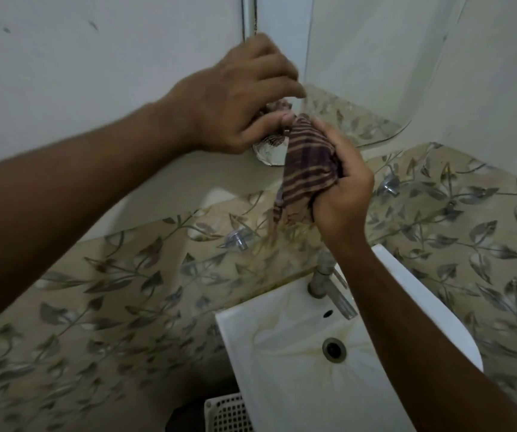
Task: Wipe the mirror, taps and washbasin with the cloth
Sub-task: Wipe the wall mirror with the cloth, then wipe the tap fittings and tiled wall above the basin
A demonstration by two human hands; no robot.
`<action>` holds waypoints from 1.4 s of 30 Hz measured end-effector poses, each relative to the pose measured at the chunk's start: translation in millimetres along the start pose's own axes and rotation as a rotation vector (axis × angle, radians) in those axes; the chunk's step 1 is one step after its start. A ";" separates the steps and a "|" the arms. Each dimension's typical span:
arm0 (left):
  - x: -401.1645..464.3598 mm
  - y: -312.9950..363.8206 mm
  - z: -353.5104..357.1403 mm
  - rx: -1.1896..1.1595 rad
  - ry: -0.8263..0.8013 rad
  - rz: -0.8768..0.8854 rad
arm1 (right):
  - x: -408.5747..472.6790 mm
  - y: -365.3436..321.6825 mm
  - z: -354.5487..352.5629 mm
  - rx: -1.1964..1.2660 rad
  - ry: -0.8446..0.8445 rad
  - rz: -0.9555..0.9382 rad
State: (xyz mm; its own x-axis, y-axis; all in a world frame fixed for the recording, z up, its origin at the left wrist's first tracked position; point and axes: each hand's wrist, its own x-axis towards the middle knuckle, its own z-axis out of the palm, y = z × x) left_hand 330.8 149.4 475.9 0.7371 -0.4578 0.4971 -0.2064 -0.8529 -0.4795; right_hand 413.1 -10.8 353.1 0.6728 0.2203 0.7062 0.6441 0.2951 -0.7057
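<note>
Both hands are up by the wall above the white ceramic washbasin [285,366]. The right hand [342,185] has the striped brown cloth [308,169] bunched in its curled fingers, and the left hand [238,98] pinches its top corner.

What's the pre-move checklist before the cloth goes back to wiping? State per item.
1. Cloth gripped: ok, right hand bunches it, left hand pinches its upper end.
2. Cloth off the surfaces: ok, held in the air above the washbasin.
3. Tap reachable: ok, uncovered just under the right wrist.
4. Washbasin clean: not ok, yellowish stains around the drain.
5. Mirror clean: cannot tell, view blurred.
</note>
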 end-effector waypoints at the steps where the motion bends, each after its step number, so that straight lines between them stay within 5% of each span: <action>1: -15.3 5.5 2.7 -0.040 0.015 -0.076 | -1.9 -2.0 -2.8 0.046 0.009 0.039; 10: -97.8 55.9 -5.4 -0.508 0.010 -0.675 | -1.3 -30.3 9.8 0.278 0.074 0.197; 16: -120.7 106.1 11.7 -1.081 -0.037 -1.106 | -29.2 -30.4 32.0 0.134 -0.132 0.401; 23: -164.7 117.7 41.1 -1.070 0.093 -1.258 | -47.8 -20.2 41.5 -0.093 -0.481 0.449; 32: -166.7 123.6 32.2 -1.327 0.345 -1.373 | -18.5 -54.1 33.6 -0.194 -0.393 0.309; 35: -175.7 125.1 40.3 -1.250 0.373 -1.423 | -5.7 -67.6 34.2 -0.281 -0.532 0.282; 38: -187.7 125.7 46.0 -1.251 0.441 -1.493 | 1.2 -65.6 26.8 -0.408 -0.714 0.431; 42: -191.1 126.5 37.7 -1.370 0.456 -1.481 | -2.0 -55.1 18.9 -0.265 -0.660 0.583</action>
State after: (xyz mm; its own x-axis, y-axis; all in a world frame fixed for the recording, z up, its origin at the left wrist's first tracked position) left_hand 188.1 138.4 293.0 0.6266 0.7695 0.1234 -0.1362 -0.0478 0.9895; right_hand 369.4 -9.9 391.7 0.6258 0.7772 0.0660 0.3849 -0.2341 -0.8928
